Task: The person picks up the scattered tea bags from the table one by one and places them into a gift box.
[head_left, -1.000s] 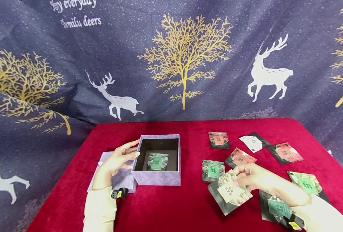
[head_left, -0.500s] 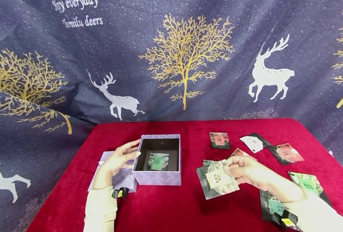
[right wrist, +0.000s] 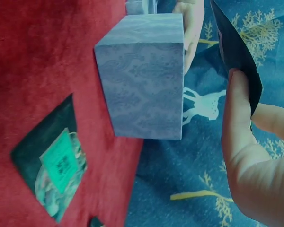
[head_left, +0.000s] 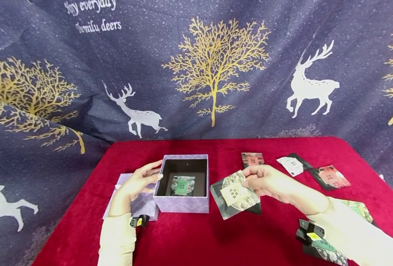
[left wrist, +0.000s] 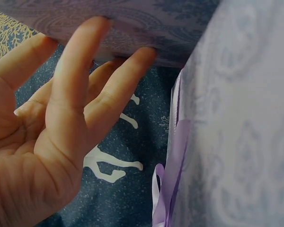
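Observation:
In the head view my right hand [head_left: 269, 183] pinches a corner of a tea packet [head_left: 233, 197] with a cream label. It is raised above the table, just right of the open purple box [head_left: 183, 204]. The right wrist view gives the packet's dark back [right wrist: 236, 52] edge-on. A green-labelled tea packet [head_left: 181, 186] lies inside the box. Fingertips of my left hand [head_left: 138, 184] touch the box's outer left side; in the left wrist view these fingers [left wrist: 66, 85] look mostly straight. The purple lid [head_left: 143, 207] with a ribbon [left wrist: 177, 156] lies beside the box, partly under my left arm.
Another green-labelled packet [right wrist: 57, 161] lies on the red cloth [head_left: 183, 240], mostly hidden in the head view. Further right are red-labelled packets [head_left: 331, 176], a white one [head_left: 292, 165], a light green one [head_left: 357, 208] and a teal one [head_left: 326, 247]. A deer-patterned curtain [head_left: 196, 74] hangs behind.
My right hand has carried the cream-labelled packet leftward and up, closer to the box. My left hand stays against the box's side.

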Available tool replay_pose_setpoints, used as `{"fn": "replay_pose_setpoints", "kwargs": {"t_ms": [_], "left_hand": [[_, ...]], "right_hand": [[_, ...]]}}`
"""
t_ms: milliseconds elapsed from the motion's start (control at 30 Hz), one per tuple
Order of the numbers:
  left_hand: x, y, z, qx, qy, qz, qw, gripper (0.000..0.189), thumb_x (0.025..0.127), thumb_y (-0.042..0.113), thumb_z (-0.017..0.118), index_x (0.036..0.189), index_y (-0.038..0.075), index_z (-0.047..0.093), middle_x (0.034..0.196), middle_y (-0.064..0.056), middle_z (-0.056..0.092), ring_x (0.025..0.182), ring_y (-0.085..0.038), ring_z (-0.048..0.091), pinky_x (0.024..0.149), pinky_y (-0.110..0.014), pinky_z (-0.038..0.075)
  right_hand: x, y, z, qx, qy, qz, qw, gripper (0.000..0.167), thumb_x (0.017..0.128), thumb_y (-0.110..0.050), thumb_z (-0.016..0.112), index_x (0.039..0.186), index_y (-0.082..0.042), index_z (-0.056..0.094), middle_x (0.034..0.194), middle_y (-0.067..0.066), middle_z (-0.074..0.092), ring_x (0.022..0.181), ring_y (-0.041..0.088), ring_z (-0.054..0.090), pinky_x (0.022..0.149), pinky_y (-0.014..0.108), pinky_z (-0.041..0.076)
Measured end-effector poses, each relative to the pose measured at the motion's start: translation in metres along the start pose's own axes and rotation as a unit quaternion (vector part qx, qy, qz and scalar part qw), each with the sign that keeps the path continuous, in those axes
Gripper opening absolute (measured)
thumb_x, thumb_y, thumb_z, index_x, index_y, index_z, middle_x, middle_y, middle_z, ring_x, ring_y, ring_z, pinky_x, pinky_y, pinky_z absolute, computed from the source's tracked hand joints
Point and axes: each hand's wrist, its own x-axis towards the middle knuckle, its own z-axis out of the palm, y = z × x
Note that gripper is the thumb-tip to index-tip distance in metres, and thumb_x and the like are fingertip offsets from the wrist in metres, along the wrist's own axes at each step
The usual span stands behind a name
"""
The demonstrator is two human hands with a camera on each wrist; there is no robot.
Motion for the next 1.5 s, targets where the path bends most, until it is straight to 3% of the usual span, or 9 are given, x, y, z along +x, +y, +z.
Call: {"fn": "replay_pose_setpoints", "kwargs": {"t_ms": [133, 233, 333, 500, 833, 1167, 1500], "left_hand": [[0.000, -0.001, 0.000, 0.000, 0.004, -0.004, 1.0000, 0.064, 0.092, 0.015, 0.059, 0.149, 0.012, 0.031, 0.147, -0.025, 0.036, 0.124, -0.035, 0.049, 0.081, -0.047, 0.050], [0.001, -0.002, 0.000, 0.001, 0.007, -0.008, 0.9999, 0.063, 0.092, 0.014, 0.060, 0.149, 0.013, 0.032, 0.147, -0.024, 0.037, 0.123, -0.035, 0.050, 0.081, -0.047, 0.051], [0.001, -0.002, 0.000, 0.000, 0.008, -0.009, 0.9999, 0.063, 0.092, 0.014, 0.060, 0.148, 0.014, 0.033, 0.147, -0.023, 0.037, 0.123, -0.036, 0.050, 0.080, -0.046, 0.051], [0.002, -0.003, 0.000, 0.001, 0.008, -0.008, 0.9999, 0.063, 0.091, 0.015, 0.061, 0.148, 0.014, 0.033, 0.147, -0.023, 0.038, 0.122, -0.036, 0.051, 0.079, -0.045, 0.052], [0.002, -0.002, 0.000, 0.003, 0.008, -0.004, 1.0000, 0.063, 0.092, 0.015, 0.060, 0.148, 0.012, 0.032, 0.147, -0.025, 0.037, 0.121, -0.036, 0.052, 0.079, -0.045, 0.052], [0.001, -0.001, -0.002, 0.003, 0.007, -0.004, 1.0000, 0.063, 0.092, 0.015, 0.060, 0.149, 0.012, 0.032, 0.147, -0.024, 0.038, 0.121, -0.035, 0.052, 0.079, -0.044, 0.052], [0.001, -0.001, 0.000, -0.001, 0.002, -0.002, 1.0000, 0.063, 0.092, 0.015, 0.060, 0.149, 0.012, 0.031, 0.147, -0.025, 0.037, 0.122, -0.035, 0.051, 0.080, -0.043, 0.052]], "right_hand": [[0.013, -0.006, 0.002, -0.011, 0.007, 0.005, 0.9999, 0.024, 0.090, -0.002, 0.053, 0.111, 0.009, 0.050, 0.088, -0.002, 0.069, 0.082, 0.010, 0.065, 0.076, 0.029, 0.053], [0.023, -0.010, 0.003, -0.033, 0.026, 0.015, 0.9990, 0.025, 0.089, -0.003, 0.055, 0.111, 0.009, 0.053, 0.075, -0.007, 0.064, 0.067, 0.005, 0.056, 0.066, 0.022, 0.049], [0.034, -0.012, 0.003, -0.043, 0.044, 0.025, 0.9978, 0.024, 0.089, -0.003, 0.056, 0.110, 0.009, 0.054, 0.070, -0.007, 0.060, 0.062, 0.005, 0.050, 0.061, 0.021, 0.046], [0.053, -0.015, 0.005, -0.029, 0.052, 0.027, 0.9979, 0.025, 0.089, 0.001, 0.054, 0.111, 0.012, 0.054, 0.080, -0.002, 0.066, 0.074, 0.010, 0.062, 0.068, 0.028, 0.054], [0.090, -0.024, 0.015, -0.028, 0.065, 0.028, 0.9971, 0.013, 0.089, -0.003, 0.058, 0.102, -0.001, 0.063, 0.079, -0.004, 0.066, 0.072, 0.008, 0.062, 0.067, 0.024, 0.052], [0.122, -0.032, 0.031, -0.058, 0.070, 0.028, 0.9955, 0.026, 0.088, -0.003, 0.059, 0.110, 0.009, 0.059, 0.079, -0.004, 0.065, 0.073, 0.009, 0.061, 0.070, 0.028, 0.052], [0.153, -0.023, 0.044, -0.092, 0.074, 0.045, 0.9920, 0.026, 0.088, -0.003, 0.060, 0.111, 0.010, 0.061, 0.075, -0.003, 0.064, 0.066, 0.008, 0.060, 0.064, 0.028, 0.052]]}}
